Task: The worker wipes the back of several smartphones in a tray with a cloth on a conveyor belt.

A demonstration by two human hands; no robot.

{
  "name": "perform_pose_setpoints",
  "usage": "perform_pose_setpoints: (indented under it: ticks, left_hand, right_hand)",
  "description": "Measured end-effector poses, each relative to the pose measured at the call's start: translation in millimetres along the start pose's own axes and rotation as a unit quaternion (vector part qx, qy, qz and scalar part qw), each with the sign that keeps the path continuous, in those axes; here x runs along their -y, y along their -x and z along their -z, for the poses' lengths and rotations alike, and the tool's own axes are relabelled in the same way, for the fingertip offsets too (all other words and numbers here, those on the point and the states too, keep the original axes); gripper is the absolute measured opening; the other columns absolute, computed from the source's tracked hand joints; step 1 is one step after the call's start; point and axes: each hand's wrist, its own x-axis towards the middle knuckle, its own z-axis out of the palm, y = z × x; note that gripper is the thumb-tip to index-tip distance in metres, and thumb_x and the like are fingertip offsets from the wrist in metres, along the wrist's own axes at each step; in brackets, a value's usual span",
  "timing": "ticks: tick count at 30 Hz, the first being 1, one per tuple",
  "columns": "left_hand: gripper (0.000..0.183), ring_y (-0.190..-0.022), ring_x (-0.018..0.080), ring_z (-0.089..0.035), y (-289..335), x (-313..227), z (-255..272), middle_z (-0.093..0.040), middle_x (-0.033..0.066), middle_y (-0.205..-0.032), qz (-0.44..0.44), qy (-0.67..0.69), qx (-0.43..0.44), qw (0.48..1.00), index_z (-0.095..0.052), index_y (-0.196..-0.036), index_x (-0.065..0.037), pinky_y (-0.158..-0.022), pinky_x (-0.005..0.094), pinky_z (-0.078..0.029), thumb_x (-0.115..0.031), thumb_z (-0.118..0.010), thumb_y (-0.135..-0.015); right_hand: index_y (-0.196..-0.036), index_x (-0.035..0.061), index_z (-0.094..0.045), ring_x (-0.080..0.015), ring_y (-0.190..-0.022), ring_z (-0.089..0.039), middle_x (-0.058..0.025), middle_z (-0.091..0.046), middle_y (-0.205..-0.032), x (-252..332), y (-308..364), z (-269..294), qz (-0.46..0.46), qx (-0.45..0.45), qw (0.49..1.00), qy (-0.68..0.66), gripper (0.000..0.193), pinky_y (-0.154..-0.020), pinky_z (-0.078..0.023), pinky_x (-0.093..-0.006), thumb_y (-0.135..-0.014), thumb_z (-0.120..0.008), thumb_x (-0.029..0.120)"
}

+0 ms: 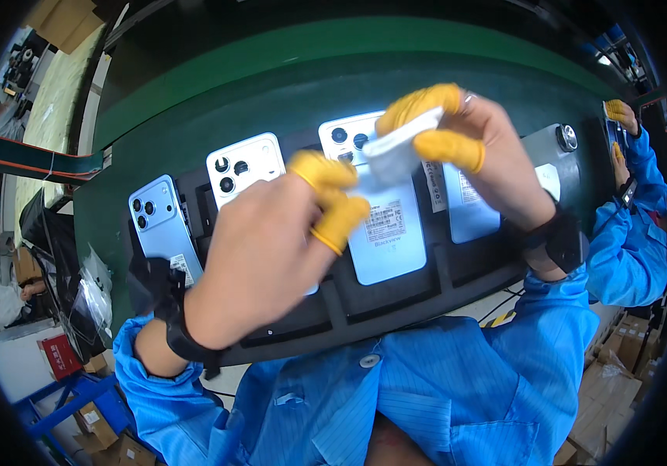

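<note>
My right hand [493, 151], in yellow finger cots, pinches a thin grey-white piece [399, 155] that looks like a film or folded cloth. It hangs over the camera end of a pale blue phone [392, 252], which lies back up with a printed label. My left hand [252, 248], also in yellow finger cots, is blurred beside that phone, thumb and forefinger drawn together near the piece. Whether they touch it or hold something is unclear. Behind my left hand lies a white-backed phone [244, 158], partly covered. A blue phone [161, 213] rests at the left, another [469, 213] under my right wrist.
The phones sit in a black slotted tray [336, 303] on a green bench [310, 85]. At the right lies another phone-like item [545, 147] with a round camera. A co-worker's blue sleeve [628, 248] and hands are farther right. Plastic bags [94, 291] hang at the left edge.
</note>
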Motion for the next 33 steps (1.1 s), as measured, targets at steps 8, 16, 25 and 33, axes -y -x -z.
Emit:
perform_pose_setpoints:
  ticks: [8,16,25,33]
  left_hand:
    - [0.027,-0.11,0.0315,-0.054,25,5,-40,-0.058,0.022,-0.108,-0.283,-0.278,0.055,0.917,-0.062,-0.095,0.001,-0.092,0.0411,-0.044,-0.013,-0.063,-0.072]
    - [0.023,-0.116,0.0331,-0.051,28,6,-45,-0.059,0.0231,-0.108,-0.274,-0.291,0.074,0.914,-0.062,-0.093,-0.002,-0.095,0.0425,-0.042,-0.012,-0.058,-0.073]
    - [0.023,-0.118,0.0326,-0.049,27,5,-44,-0.059,0.0211,-0.11,-0.263,-0.288,0.085,0.917,-0.061,-0.095,-0.003,-0.097,0.0415,-0.04,-0.015,-0.055,-0.076]
    - [0.023,-0.118,0.0325,-0.049,28,5,-46,-0.058,0.0217,-0.112,-0.266,-0.306,0.081,0.911,-0.061,-0.096,-0.003,-0.097,0.0405,-0.041,-0.014,-0.055,-0.077]
  right_hand:
    - [-0.092,0.0013,-0.066,-0.0301,-0.077,-0.062,-0.0141,-0.065,-0.086,-20,-37,22,0.31,-0.037,0.798,0.516,0.022,-0.071,-0.05,-0.0348,-0.071,-0.068,0.0]
    - [-0.091,0.0007,-0.067,-0.0308,-0.073,-0.061,-0.0142,-0.065,-0.081,-8,-41,16,0.232,0.058,0.843,0.483,0.017,-0.068,-0.049,-0.0359,-0.074,-0.065,0.003]
    - [-0.06,0.0001,-0.057,-0.0243,-0.051,-0.052,-0.0108,-0.052,-0.054,-11,-38,4,0.284,0.198,0.817,0.461,0.009,-0.086,-0.046,-0.0411,-0.063,-0.066,0.003]
    - [-0.075,0.0014,-0.065,-0.0241,-0.071,-0.063,-0.0101,-0.067,-0.08,2,-41,26,0.289,0.046,0.806,0.515,0.014,-0.082,-0.047,-0.0361,-0.062,-0.062,-0.005]
